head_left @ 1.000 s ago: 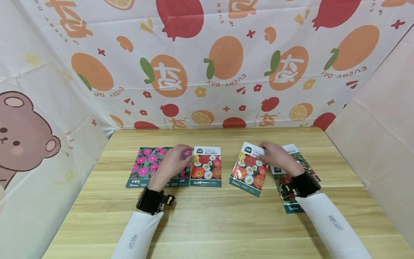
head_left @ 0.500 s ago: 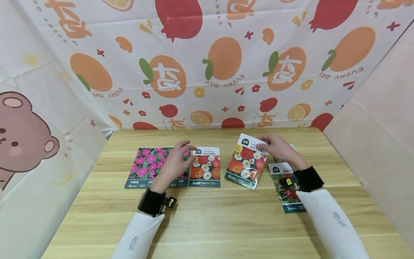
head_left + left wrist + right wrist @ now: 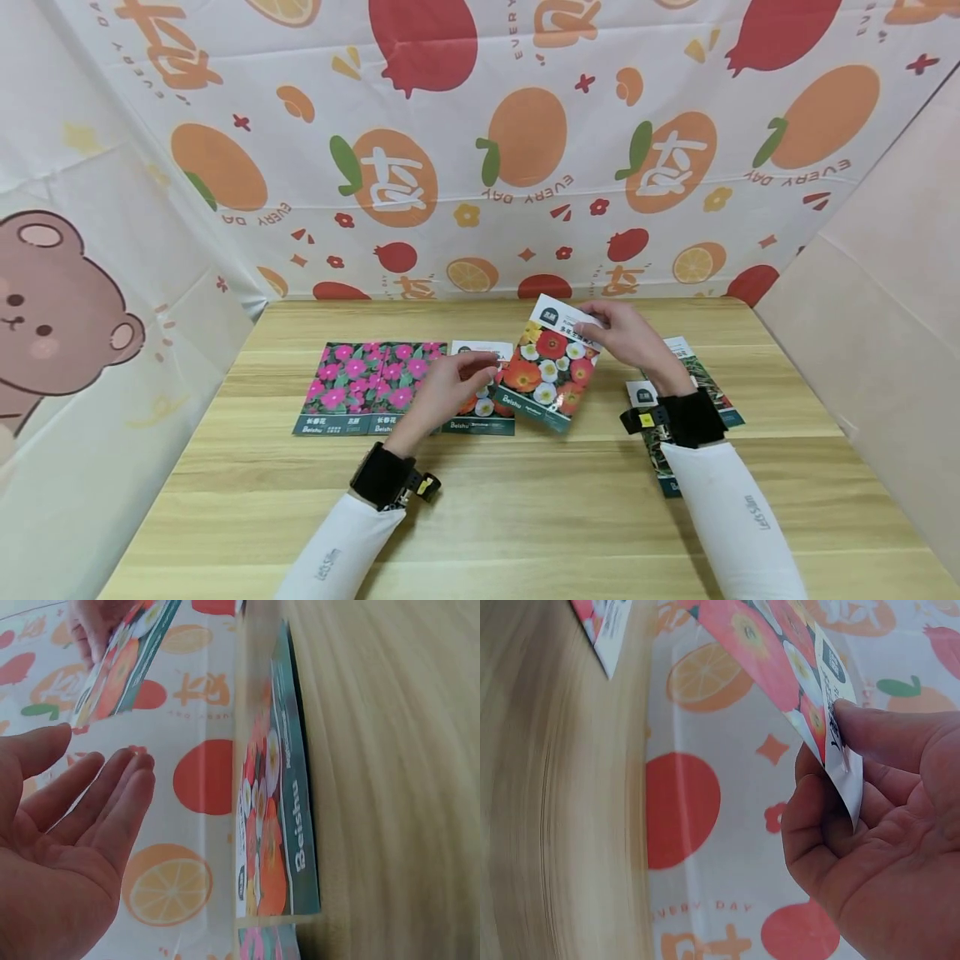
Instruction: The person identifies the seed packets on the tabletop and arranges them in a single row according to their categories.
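"What was hidden closest?"
"The right wrist strap (image 3: 692, 419) and sleeve (image 3: 738, 508) covered most of the near right packet (image 3: 663, 467)."
"And the left hand (image 3: 448, 387)?"
"Fingers nearly straight, thumb apart, it hid part of a flat flower packet (image 3: 483, 407)."
"The held packet (image 3: 551, 358)?"
"It was raised between the hands; the right hand (image 3: 621, 335) pinched its far right corner, covering print. The far cloth (image 3: 517, 233) was cut off above."

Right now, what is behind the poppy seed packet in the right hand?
Behind the held packet, the wooden tabletop and a second poppy packet show; the latter's right edge is partly hidden.
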